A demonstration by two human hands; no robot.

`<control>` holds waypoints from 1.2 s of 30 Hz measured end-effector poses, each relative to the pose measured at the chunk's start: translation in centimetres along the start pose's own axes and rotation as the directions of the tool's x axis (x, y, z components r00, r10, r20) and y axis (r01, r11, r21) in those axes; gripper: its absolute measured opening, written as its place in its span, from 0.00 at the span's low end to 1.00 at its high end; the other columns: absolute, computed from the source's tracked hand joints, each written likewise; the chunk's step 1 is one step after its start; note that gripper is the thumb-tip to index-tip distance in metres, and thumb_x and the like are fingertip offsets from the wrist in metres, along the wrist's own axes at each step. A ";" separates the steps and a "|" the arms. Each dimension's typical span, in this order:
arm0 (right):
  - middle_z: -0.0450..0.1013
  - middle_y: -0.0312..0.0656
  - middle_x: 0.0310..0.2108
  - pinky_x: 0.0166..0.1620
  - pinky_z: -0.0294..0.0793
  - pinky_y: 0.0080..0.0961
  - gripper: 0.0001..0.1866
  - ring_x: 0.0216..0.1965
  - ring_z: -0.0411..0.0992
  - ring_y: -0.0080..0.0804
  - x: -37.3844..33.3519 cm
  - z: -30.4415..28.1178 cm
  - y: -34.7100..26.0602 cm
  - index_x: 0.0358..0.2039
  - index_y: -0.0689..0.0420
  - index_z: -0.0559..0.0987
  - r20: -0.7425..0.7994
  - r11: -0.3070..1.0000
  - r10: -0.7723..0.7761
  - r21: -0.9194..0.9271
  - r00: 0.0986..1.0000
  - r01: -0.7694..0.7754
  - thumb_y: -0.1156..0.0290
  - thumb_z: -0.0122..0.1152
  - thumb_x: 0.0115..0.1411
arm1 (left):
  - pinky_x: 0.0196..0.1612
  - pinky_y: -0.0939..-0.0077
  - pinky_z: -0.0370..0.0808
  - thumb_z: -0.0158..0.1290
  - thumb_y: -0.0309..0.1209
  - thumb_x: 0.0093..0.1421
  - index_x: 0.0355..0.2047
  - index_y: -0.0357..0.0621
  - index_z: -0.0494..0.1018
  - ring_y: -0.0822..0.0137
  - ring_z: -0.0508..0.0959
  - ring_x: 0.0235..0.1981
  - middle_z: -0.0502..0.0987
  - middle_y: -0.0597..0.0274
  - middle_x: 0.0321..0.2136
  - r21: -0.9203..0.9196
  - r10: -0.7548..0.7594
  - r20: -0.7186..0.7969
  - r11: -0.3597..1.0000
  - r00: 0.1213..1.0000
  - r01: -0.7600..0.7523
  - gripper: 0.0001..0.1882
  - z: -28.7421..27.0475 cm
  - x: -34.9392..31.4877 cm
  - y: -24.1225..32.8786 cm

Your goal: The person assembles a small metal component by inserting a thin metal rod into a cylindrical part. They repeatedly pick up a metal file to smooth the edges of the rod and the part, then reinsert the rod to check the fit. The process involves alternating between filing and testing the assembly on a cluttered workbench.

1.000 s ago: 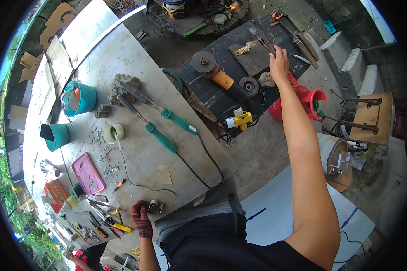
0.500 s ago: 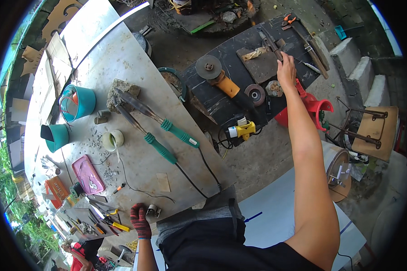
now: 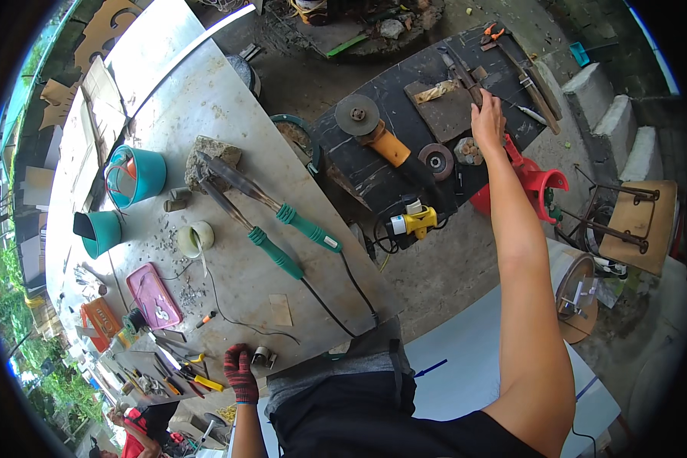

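Note:
My left hand point(image 3: 240, 374), in a red and black knit glove, rests at the near edge of the metal table point(image 3: 229, 267). Its fingers are bent and drawn together; whatever may be under them is hidden. Right beside it lies a short metal cylinder point(image 3: 263, 356). My bare right hand point(image 3: 488, 122) reaches far out over the black board point(image 3: 397, 118). Its fingers close on the near end of a long dark tool point(image 3: 459, 70), whose kind I cannot make out. Next to that hand are a rusty square plate point(image 3: 444, 114) and a round cluster of hex nuts point(image 3: 468, 150).
An angle grinder point(image 3: 389, 145) and a grinding disc point(image 3: 437, 161) lie on the board. Two green-handled soldering irons point(image 3: 276, 253) lean on a stone block point(image 3: 214, 153), their cords running to the table's near edge. A red metal stand point(image 3: 530, 179) is beside my right forearm.
The whole view has shifted slightly to the right and down. Both hands keep nearly the same places, the right one still at the dark tool's end.

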State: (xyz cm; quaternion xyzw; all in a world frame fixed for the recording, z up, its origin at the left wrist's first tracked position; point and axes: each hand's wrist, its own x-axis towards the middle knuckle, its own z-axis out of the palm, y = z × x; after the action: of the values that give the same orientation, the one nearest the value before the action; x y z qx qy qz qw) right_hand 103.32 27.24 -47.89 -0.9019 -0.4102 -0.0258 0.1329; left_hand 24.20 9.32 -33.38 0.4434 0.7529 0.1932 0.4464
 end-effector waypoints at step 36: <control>0.75 0.45 0.44 0.57 0.70 0.37 0.17 0.49 0.73 0.44 -50.3 -22.5 -26.5 0.51 0.59 0.78 0.258 0.693 -0.505 0.690 0.824 0.208 0.79 0.62 0.60 | 0.67 0.50 0.65 0.74 0.35 0.41 0.68 0.53 0.64 0.44 0.69 0.62 0.68 0.49 0.63 0.310 0.511 0.228 0.769 0.829 -0.559 0.51 0.7 -2.0 -2.7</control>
State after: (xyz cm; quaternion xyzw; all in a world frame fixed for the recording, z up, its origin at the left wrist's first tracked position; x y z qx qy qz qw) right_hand 51.66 1.16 -28.19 -0.6847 -0.5844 0.2871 0.3275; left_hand 23.83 6.13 -34.59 0.7259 0.5865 0.1402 0.3309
